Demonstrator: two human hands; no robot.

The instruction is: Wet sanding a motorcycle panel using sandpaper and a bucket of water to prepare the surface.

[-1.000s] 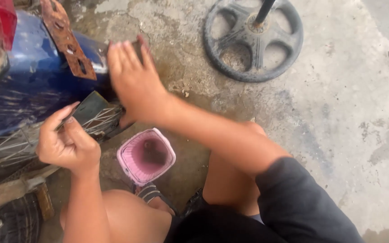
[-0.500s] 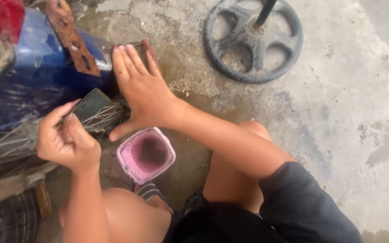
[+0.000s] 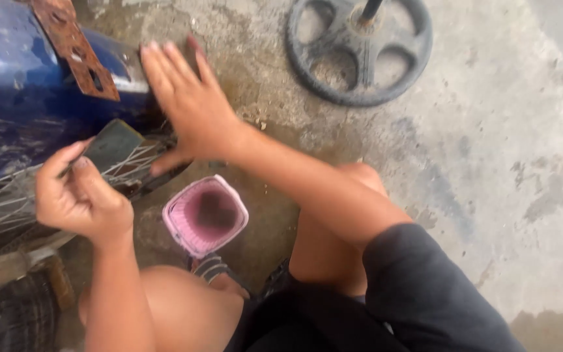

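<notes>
Blue fender (image 3: 27, 98) under flat, released right hand (image 3: 193, 107); left hand (image 3: 79, 199) pinches dark sanding pad (image 3: 113, 145) (w/ fingertips).

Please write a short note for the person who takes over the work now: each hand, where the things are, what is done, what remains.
Left hand: pinches a small dark flat piece beside the spoked wheel.
Right hand: open, flat on the blue fender, holding nothing.
Pink cup: upright on the concrete floor between the knees, dark inside.
Done: cannot tell from this view.
Left: the fender looks scuffed and its bracket rusty.
</notes>
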